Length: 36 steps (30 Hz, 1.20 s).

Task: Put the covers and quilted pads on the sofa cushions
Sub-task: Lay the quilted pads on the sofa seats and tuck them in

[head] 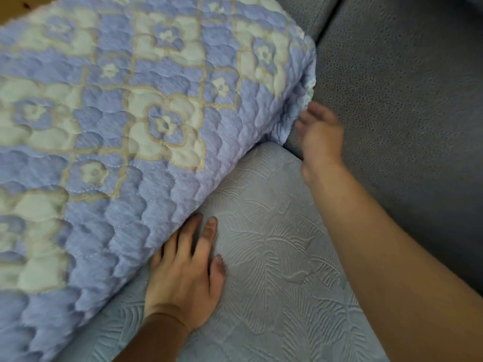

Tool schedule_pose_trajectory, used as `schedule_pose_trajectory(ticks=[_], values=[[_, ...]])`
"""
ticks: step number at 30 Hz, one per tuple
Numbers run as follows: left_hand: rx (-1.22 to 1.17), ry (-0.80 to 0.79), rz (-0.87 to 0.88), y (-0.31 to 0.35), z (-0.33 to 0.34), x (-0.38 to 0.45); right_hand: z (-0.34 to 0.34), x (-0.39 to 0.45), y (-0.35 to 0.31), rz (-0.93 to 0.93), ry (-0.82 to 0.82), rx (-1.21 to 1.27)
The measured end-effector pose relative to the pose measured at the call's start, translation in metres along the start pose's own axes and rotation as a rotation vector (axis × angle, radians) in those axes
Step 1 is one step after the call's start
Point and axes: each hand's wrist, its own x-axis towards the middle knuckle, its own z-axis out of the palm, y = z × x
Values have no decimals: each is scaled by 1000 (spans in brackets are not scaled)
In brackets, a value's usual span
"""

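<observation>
while left hand (183, 278) presses flat on cover (274, 257) | quilted pad (117, 113) alongside | right hand (320, 137) blurred, grip unclear

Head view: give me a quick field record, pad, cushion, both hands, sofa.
pad: purple floral quilted pad, lying over most of the cushion, edge running diagonally
cushion: pale leaf-embossed cover, near side still bare of pad
left hand: flat on the cushion, fingers straight, tips at the pad's edge
right hand: at the pad's far corner, motion-blurred, grip unclear
sofa: grey textured upholstery to the right
</observation>
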Motion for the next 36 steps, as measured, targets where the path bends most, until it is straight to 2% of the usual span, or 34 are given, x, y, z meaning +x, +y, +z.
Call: schedule_pose_trajectory(ticks=[2,5,7,9,12,14,16,17,19,21,23,25,26,27,29,32,34,36], values=[[4,11,10,0,2,0,16,12,12,65,-120,-70],[8,13,12,-2,3,1,41,35,5,88,-124,-57],[10,20,17,0,4,1,37,22,17,72,-211,-55],[-4,20,7,0,1,0,25,9,37,40,-186,-129],[1,7,12,-1,3,1,34,29,30,197,-163,-139],[5,14,11,-1,3,0,46,42,24,205,-152,-154],[5,15,11,-1,2,0,44,56,28,157,-77,-314],[2,17,12,-1,2,0,39,59,28,152,-90,-385],[12,19,11,-1,4,0,30,50,27,108,-220,-523],[7,12,8,-1,3,-1,22,23,31,-81,-332,-843],[10,17,3,-2,1,-1,14,-18,52,-500,-320,-1237],[13,10,2,-1,2,-2,11,-53,70,-963,-405,-1329],[5,7,-6,0,1,-2,12,-62,73,-1070,-485,-1293],[-5,8,-18,0,-1,-2,16,-65,73,-1090,-559,-1264],[-46,18,-61,1,-5,-3,27,-60,69,-1020,-661,-1321],[-91,20,-176,-1,-16,3,48,-58,61,-787,-817,-1589],[-50,-45,-252,-3,-18,18,57,-55,60,-701,-857,-1650],[9,-125,-305,-2,-13,37,62,-53,62,-701,-846,-1670]])
